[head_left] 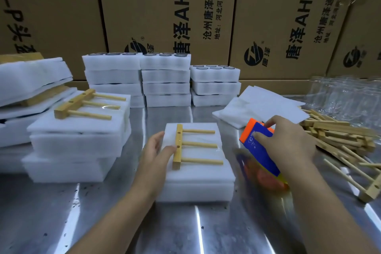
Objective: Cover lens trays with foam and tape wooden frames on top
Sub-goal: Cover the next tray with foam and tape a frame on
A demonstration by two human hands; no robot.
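**Head view**

**Q:** What do the left fingers (169, 149) do, and why?

**A:** The left hand (158, 150) lies with its fingers straight and flat, holding nothing. The fingertips press against the crossbar of the wooden frame (179, 146). The likely reason is to pin the frame, and the foam sheet (198, 173) under it, square on the lens tray (198, 190) while tape is applied.

**Q:** And the right fingers (272, 122)?

**A:** The right hand (288, 140) is curled round an orange-and-blue tape dispenser (259, 148), with the thumb on its face. The dispenser is tilted and blurred, just beside the tray's edge on the side away from the left fingers. A glossy strip seems to cross the frame's middle peg, though this cannot be confirmed.

**Q:** Why is the frame laid with its pegs pointing toward the right fingers?

**A:** Probably so that tape drawn from that side crosses the pegs while the bar is braced.

**Q:** What else surrounds the hands?

**A:** Outward of the left fingers is a finished stack (80, 142) carrying its own frame. Beyond the right fingers lie spare foam (266, 105) and loose frames (338, 134), which appear placed for easy reach. Ahead of both hands, uncovered trays (167, 80) stand in stacks against cartons (156, 6). Everything rests on the metal bench (99, 216).
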